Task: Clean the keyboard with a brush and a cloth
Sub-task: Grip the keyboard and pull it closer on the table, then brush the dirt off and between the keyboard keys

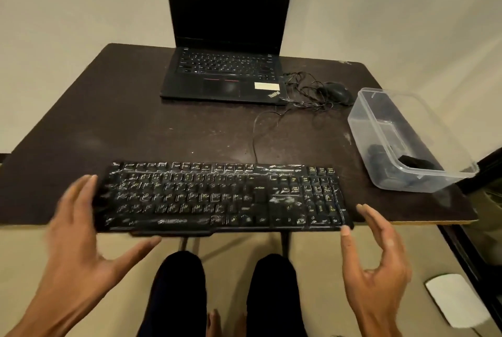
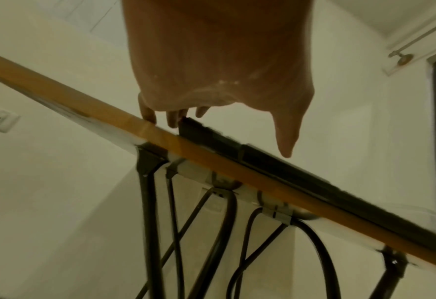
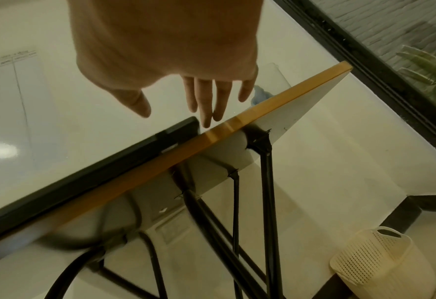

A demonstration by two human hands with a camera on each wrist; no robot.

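The keyboard [image 1: 222, 196] lay at the near edge of the table [image 1: 135, 124], its keys smeared white. The left hand [image 1: 81, 230], blurred, was spread with straight fingers at the keyboard's left end; whether it touched was hard to tell. The right hand [image 1: 377, 260] hung loosely spread at its right end, gripping nothing. Right of the keyboard stood a clear tub [image 1: 364, 122]; its dark contents could not be made out.

Seemingly "ThinkPad" on laptop [image 1: 222, 70] palmrest
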